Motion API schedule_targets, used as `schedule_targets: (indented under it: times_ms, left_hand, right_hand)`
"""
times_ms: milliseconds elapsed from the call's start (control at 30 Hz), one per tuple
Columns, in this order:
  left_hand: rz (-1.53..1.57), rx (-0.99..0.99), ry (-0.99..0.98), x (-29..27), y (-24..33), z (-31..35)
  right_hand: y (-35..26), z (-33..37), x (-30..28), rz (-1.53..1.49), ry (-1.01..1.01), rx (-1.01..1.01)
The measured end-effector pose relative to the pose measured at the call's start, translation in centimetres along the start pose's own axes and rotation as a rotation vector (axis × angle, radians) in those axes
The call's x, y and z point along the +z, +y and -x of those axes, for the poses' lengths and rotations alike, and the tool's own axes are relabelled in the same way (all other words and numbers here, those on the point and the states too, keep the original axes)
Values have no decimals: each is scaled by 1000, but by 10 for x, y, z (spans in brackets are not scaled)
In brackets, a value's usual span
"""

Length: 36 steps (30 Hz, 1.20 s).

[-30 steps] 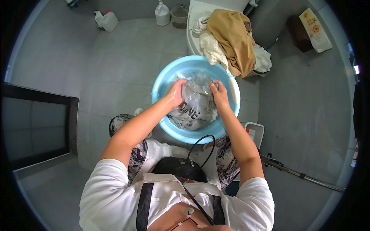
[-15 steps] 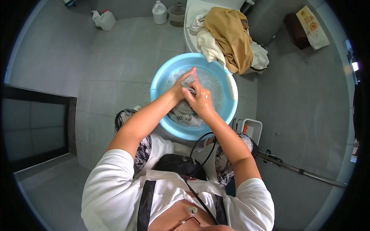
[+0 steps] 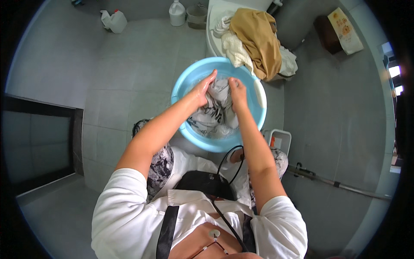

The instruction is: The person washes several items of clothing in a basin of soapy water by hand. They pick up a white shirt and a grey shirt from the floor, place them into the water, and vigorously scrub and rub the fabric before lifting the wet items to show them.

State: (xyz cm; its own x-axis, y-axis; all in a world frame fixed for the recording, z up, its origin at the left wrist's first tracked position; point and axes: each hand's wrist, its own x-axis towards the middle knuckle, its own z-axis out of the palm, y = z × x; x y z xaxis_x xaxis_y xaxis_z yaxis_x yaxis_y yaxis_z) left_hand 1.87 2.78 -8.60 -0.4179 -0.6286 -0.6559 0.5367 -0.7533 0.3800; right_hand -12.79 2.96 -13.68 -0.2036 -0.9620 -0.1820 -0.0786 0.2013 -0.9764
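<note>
A light blue round basin [image 3: 180, 82] stands in front of me with soapy water in it. In the basin lies a wet light grey garment [image 3: 213, 115] with dark printing, bunched up and partly under the suds. On its left side my left hand [image 3: 202, 91] has hold of a raised fold, the thumb pointing up and the other fingers mostly hidden by cloth. Across from it my right hand [image 3: 238, 93] is closed on the garment's right edge. A lifted stretch of cloth spans the gap between the two hands.
Beyond the basin, a tan cloth [image 3: 258, 36] and a cream knitted piece [image 3: 236, 49] lie piled on a white toilet [image 3: 212, 46], hanging down to the basin's rim. White jugs [image 3: 177, 14] stand by the far wall. A white crate [image 3: 281, 139] sits right of the basin.
My hands were close together over the basin, rubbing a small bunch of cloth. Now my right hand has moved right, and more of the garment is raised and spread between them.
</note>
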Motion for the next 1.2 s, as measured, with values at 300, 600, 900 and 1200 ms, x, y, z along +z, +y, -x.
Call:
schedule_targets:
  times_ms: [300,600,900,1200]
  left_hand:
    - [-284,99,-38,-54,-29,-41]
    - [-407,-193,0,-28,-23,-35]
    - [-345,342,148,-64,-35,-83]
    - [-125,9,172,-61,-37,-95]
  right_hand:
    - [40,78,8,-985,74,561]
    - [34,69,-6,-251,139,245]
    - [56,14,1,461,210,-1]
    - [76,2,10,473,254,146]
